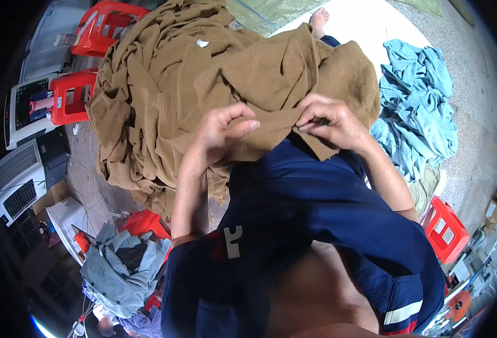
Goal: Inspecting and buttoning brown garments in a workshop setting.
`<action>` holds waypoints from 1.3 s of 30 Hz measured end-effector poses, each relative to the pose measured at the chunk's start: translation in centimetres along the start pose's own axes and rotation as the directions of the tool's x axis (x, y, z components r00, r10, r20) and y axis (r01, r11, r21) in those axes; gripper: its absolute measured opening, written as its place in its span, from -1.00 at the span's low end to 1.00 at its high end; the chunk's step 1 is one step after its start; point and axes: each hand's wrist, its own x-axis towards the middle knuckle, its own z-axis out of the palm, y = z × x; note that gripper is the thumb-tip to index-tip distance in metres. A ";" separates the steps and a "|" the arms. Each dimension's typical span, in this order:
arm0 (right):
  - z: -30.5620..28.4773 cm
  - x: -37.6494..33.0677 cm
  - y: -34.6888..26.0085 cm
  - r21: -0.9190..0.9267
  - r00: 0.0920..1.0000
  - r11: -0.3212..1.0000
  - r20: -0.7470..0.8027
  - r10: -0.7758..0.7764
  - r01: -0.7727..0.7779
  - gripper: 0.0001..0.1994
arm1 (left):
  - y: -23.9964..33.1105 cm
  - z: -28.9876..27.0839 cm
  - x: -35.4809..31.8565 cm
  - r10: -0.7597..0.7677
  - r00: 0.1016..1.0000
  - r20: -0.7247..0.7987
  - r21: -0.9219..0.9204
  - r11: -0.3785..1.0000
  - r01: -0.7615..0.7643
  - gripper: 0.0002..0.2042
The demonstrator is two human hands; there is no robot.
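Note:
A large brown knit garment (276,67) lies bunched over my lap and spreads into a heap toward the far left. My right hand (333,121) pinches its near edge between thumb and fingers, where a narrow band of the knit folds down. Just left of it, my left hand (223,129) hovers over the same band. Its fingers are bent, the thumb stands apart from them, and nothing shows between. A small white scrap (202,43) sits on the brown knit farther away.
Light blue knit fabric (415,101) lies heaped on the right. Red plastic stools stand at the far left (105,25), left (71,96) and right (446,228). Grey-blue clothes (119,270) are piled at the lower left. A white appliance (20,174) and cables are on the left.

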 end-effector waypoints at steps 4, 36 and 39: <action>0.5 0.7 -0.4 -0.059 0.949 0.992 -0.289 -0.124 0.112 -0.85 | 0.0 1.2 1.9 0.039 0.999 -0.005 -0.406 0.913 -0.038 -0.76; 0.4 1.8 -1.3 -0.587 0.745 0.693 -0.215 -0.631 0.418 -0.80 | 4.3 2.6 4.7 0.191 0.982 -0.010 -0.426 0.887 -0.177 -0.81; 0.4 2.1 -1.5 -0.518 0.771 0.754 -0.250 -0.586 0.405 -0.83 | 4.2 2.8 4.5 0.317 0.945 -0.080 -0.270 0.906 -0.327 -0.80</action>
